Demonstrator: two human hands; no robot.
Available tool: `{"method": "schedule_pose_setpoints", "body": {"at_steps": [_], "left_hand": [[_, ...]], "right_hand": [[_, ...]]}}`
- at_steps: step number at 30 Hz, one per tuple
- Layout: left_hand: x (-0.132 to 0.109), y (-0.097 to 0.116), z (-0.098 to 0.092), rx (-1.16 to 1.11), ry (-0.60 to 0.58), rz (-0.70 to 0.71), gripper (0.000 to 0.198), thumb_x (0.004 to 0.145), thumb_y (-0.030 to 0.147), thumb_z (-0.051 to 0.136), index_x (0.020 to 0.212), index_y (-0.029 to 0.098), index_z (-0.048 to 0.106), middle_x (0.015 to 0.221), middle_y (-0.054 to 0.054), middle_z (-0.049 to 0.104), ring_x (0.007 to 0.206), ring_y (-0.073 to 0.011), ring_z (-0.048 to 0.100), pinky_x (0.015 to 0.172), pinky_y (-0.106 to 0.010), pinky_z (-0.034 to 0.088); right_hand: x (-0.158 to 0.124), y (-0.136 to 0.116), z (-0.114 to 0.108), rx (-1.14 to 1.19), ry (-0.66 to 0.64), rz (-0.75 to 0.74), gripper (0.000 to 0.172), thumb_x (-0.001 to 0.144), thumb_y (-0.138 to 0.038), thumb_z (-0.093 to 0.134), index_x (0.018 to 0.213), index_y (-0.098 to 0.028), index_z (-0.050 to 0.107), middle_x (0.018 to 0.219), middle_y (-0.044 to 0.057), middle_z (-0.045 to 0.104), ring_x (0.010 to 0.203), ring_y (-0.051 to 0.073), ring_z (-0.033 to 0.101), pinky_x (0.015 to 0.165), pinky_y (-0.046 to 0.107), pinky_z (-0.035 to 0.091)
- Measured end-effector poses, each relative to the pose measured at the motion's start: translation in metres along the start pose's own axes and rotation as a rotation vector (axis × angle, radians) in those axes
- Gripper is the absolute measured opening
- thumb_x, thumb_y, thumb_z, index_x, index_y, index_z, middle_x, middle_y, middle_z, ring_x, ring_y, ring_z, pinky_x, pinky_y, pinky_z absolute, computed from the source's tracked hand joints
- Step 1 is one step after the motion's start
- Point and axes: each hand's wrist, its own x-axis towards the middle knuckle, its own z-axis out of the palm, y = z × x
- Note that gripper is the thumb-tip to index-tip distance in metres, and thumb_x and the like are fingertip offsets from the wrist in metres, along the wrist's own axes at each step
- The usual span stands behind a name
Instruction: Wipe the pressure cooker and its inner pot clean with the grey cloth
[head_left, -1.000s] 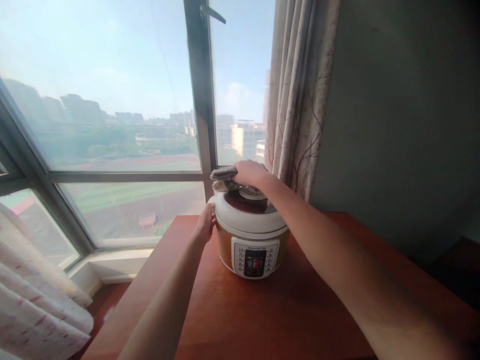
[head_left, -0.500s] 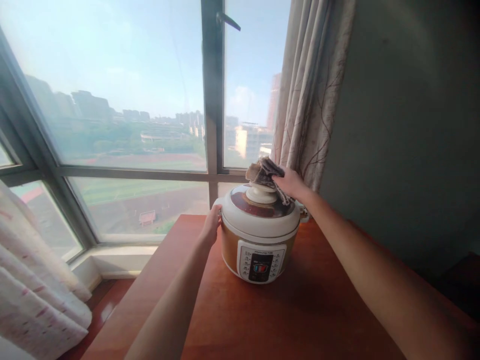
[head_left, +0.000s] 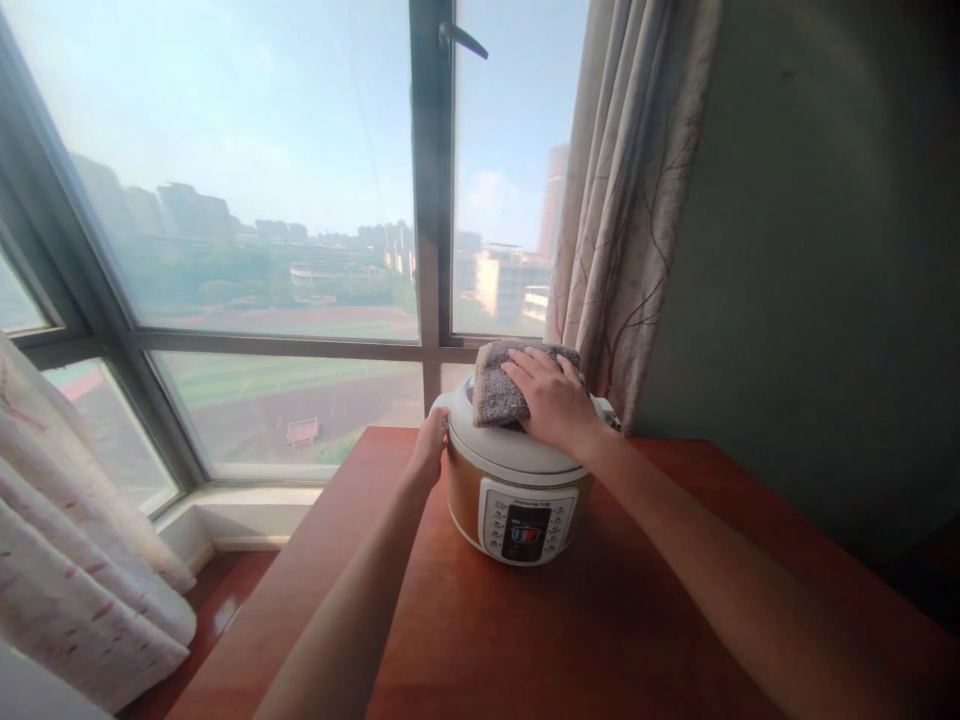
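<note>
A white and gold electric pressure cooker (head_left: pixel 465 490) stands on the wooden table, its control panel facing me. My left hand (head_left: pixel 430 446) is closed round the side handle at the cooker's left. A grey-brown cloth (head_left: pixel 496 392) with a beige edge lies draped over the top of the lid and hides the knob. From above, my right hand (head_left: pixel 551 398) holds the cloth against the lid, fingers curved over it and slightly apart. The right side handle (head_left: pixel 606 412) shows beyond my right wrist.
The reddish-brown table (head_left: pixel 480 640) extends around the cooker. Behind it are a window with a dark frame (head_left: pixel 431 200) and a patterned curtain (head_left: pixel 622 250). Another curtain (head_left: pixel 82 560) hangs at the left, and a dark green wall (head_left: pixel 787 300) stands at the right.
The cloth, bunched at the knob before, is now spread over the lid's top. My right hand has shifted left and down onto it. My left hand keeps its hold on the handle.
</note>
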Motion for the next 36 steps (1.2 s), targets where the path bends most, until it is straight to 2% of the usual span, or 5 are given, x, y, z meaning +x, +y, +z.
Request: {"method": "schedule_pose_setpoints", "body": {"at_steps": [6, 12, 24, 31, 36], "left_hand": [[-0.001, 0.003, 0.001, 0.001, 0.005, 0.006, 0.025, 0.070, 0.042, 0.056, 0.081, 0.020, 0.062, 0.070, 0.002, 0.060, 0.067, -0.0158, 0.051, 0.065, -0.027, 0.040], [-0.002, 0.005, 0.001, 0.012, 0.001, 0.008, 0.023, 0.068, 0.041, 0.059, 0.077, 0.021, 0.060, 0.068, 0.002, 0.058, 0.068, -0.0168, 0.051, 0.065, -0.028, 0.040], [0.000, 0.000, -0.003, 0.024, -0.014, 0.035, 0.025, 0.069, 0.043, 0.060, 0.078, 0.020, 0.062, 0.077, -0.002, 0.063, 0.082, -0.0211, 0.056, 0.071, -0.030, 0.042], [0.001, -0.002, -0.003, 0.019, -0.016, 0.048, 0.026, 0.069, 0.045, 0.060, 0.078, 0.021, 0.062, 0.076, -0.001, 0.063, 0.080, -0.0209, 0.056, 0.071, -0.030, 0.042], [0.000, -0.001, -0.002, 0.021, 0.002, 0.051, 0.027, 0.069, 0.046, 0.062, 0.075, 0.020, 0.060, 0.072, -0.001, 0.061, 0.078, -0.0218, 0.057, 0.067, -0.030, 0.042]], "right_hand": [[0.055, 0.013, -0.011, 0.082, -0.125, 0.136, 0.038, 0.082, -0.030, 0.065, 0.120, -0.024, 0.068, 0.124, 0.010, 0.070, 0.114, 0.031, 0.063, 0.095, 0.042, 0.048], [0.084, 0.054, -0.014, 0.148, -0.192, 0.183, 0.026, 0.090, -0.035, 0.063, 0.107, -0.022, 0.076, 0.102, 0.004, 0.078, 0.094, 0.022, 0.070, 0.083, 0.027, 0.049], [0.039, 0.072, -0.016, -0.008, 0.016, 0.298, 0.043, 0.088, -0.024, 0.061, 0.131, -0.022, 0.062, 0.120, 0.012, 0.072, 0.111, 0.029, 0.066, 0.090, 0.034, 0.048], [0.031, 0.068, -0.058, 0.031, -0.145, 0.207, 0.026, 0.092, -0.030, 0.060, 0.114, -0.021, 0.070, 0.111, 0.009, 0.075, 0.106, 0.027, 0.069, 0.084, 0.029, 0.048], [0.023, 0.053, -0.040, 0.022, -0.144, 0.219, 0.039, 0.088, -0.026, 0.061, 0.126, -0.019, 0.065, 0.117, 0.011, 0.074, 0.110, 0.028, 0.067, 0.088, 0.031, 0.049]]}}
